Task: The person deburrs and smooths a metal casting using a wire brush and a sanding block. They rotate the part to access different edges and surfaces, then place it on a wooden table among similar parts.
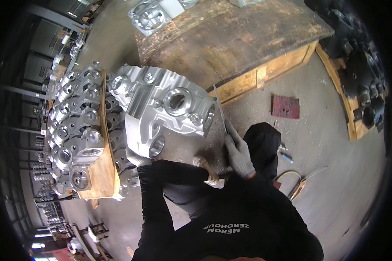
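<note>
casting (165, 111), big silver aluminium housing, rests tilted on knee and floor beside wooden crate (265, 74). looks heavy, rigid, sharp-edged; best gripped under its base flange. left hand (137, 158) gloved, cupped under lower corner. right hand (238, 152) closed around thin file (219, 108) touching casting's rim. pallet (104, 169) at left holds stacked similar castings.

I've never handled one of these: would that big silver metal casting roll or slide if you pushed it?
The metal casting looks thick-walled and bulky, so probably heavy and stiff. Its blocky, uneven faces suggest it would tip rather than roll. The left hand steadies it from below while the right hand holds a thin file, hinting it might shift if unsupported.
</note>
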A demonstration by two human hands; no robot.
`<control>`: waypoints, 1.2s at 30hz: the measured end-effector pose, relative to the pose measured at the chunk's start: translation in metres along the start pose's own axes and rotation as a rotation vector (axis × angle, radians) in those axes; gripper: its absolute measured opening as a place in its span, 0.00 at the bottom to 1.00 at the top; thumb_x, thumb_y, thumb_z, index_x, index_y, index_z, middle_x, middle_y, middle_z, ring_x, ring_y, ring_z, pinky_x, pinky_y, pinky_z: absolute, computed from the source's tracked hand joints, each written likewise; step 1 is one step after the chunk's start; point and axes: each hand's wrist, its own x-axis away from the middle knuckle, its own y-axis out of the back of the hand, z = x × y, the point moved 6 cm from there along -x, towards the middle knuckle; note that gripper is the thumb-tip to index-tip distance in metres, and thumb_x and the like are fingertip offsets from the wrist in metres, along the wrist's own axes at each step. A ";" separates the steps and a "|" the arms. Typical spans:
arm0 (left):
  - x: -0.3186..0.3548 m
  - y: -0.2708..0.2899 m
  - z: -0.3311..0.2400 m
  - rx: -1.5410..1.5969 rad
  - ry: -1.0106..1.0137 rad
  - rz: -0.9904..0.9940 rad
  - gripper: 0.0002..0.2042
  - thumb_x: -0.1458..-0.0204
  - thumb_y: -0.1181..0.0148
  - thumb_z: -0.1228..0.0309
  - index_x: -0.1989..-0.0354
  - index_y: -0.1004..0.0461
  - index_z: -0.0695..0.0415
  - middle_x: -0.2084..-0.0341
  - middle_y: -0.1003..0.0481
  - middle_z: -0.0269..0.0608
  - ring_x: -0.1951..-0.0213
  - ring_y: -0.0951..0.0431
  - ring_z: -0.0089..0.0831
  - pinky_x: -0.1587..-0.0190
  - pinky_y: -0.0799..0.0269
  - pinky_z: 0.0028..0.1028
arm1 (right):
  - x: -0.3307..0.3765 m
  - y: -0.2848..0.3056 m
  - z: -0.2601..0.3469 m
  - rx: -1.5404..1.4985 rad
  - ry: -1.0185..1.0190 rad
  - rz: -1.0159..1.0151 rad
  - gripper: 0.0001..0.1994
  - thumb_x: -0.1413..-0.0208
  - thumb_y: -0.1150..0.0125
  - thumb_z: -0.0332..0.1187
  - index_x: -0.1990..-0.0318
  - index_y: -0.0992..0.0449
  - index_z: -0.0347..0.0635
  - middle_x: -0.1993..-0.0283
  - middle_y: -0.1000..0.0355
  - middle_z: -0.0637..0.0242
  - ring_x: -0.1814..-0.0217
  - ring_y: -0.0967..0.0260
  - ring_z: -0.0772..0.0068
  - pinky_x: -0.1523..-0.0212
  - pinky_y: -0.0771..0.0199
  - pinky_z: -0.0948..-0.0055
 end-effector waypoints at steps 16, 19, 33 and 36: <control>0.006 0.020 0.029 0.230 0.055 -0.167 0.21 0.37 0.41 0.63 0.44 0.25 0.68 0.49 0.20 0.47 0.50 0.19 0.41 0.46 0.20 0.40 | -0.067 -0.083 0.178 1.088 0.693 0.220 0.35 0.45 0.35 0.30 0.30 0.44 0.37 0.54 0.24 0.32 0.54 0.21 0.33 0.57 0.18 0.47; 0.019 0.007 0.011 -0.096 -0.182 -0.129 0.14 0.38 0.40 0.65 0.58 0.22 0.67 0.64 0.19 0.46 0.63 0.16 0.37 0.57 0.18 0.37 | -0.123 -0.162 0.209 1.222 0.884 0.240 0.28 0.44 0.35 0.30 0.36 0.34 0.39 0.45 0.28 0.32 0.55 0.21 0.31 0.54 0.19 0.44; 0.039 -0.010 -0.003 -0.030 0.141 -0.155 0.15 0.39 0.33 0.65 0.75 0.27 0.57 0.80 0.27 0.30 0.74 0.27 0.20 0.70 0.31 0.25 | -0.315 -0.424 0.234 1.851 0.632 0.788 0.13 0.47 0.35 0.31 0.54 0.14 0.49 0.65 0.17 0.62 0.65 0.18 0.64 0.62 0.16 0.65; 0.038 -0.011 -0.009 -0.023 0.091 -0.058 0.13 0.40 0.33 0.69 0.75 0.27 0.58 0.79 0.27 0.30 0.72 0.27 0.21 0.69 0.31 0.26 | -0.310 -0.459 0.215 1.857 0.885 0.898 0.12 0.50 0.31 0.31 0.57 0.13 0.47 0.67 0.18 0.64 0.67 0.19 0.64 0.63 0.19 0.64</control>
